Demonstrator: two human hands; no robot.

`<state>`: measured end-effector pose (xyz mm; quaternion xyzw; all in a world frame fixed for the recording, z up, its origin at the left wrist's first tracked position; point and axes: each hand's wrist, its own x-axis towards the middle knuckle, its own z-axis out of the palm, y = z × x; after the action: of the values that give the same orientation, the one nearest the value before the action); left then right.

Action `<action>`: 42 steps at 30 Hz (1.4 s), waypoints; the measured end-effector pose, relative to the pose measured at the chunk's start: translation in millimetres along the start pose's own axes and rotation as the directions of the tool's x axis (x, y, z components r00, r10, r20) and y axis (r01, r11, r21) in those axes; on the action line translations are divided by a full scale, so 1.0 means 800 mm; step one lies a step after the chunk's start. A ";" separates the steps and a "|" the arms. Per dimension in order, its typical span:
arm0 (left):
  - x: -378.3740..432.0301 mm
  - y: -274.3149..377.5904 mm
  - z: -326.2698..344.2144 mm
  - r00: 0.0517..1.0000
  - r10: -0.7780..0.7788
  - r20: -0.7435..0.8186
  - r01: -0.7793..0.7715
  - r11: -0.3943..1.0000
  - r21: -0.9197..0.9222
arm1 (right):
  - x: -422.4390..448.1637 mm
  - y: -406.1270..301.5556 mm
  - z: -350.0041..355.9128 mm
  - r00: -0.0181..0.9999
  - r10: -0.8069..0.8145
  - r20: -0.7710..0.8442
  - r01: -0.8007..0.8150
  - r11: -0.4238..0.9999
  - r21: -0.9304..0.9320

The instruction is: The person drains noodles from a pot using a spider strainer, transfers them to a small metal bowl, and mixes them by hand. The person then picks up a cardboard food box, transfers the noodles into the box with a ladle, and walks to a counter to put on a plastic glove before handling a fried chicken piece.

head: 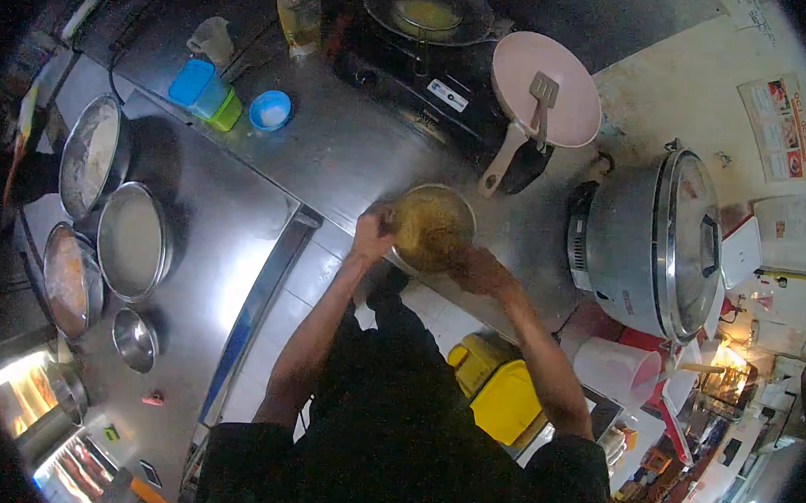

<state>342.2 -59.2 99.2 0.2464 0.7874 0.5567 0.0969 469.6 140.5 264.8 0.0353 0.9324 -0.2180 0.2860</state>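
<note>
A round metal bowl (435, 227) with a yellowish-brown mixture in it is at the front edge of the steel counter. My left hand (374, 233) grips its left rim. At the lower right of the bowl is my right hand (486, 271), its fingers dark and blurred; whether they hold the rim or something else cannot be told. Beyond the bowl, a pink pan (562, 73) with a slotted spatula (544, 93) in it rests at the right of a black gas stove (400, 86). A dark wok (392, 12) with yellowish oil sits on the stove.
Left of the stove stand an oil pouch (300, 20), a small blue bowl (270, 110) and a blue-lidded container (192, 84). Several metal bowls, one with white liquid (132, 239), are on the left steel table. At the right stands a large rice cooker (635, 240); a yellow bin (507, 402) is below.
</note>
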 end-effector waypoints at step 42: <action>-0.019 -0.016 -0.013 0.974 -0.201 0.107 0.216 0.965 -0.150 | -0.138 -0.058 -0.056 0.911 0.217 -0.351 -0.280 0.950 -0.139</action>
<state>347.0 -78.6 89.3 0.1787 0.7563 0.5932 0.2102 529.5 124.1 376.4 0.1635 0.9712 -0.0824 0.1526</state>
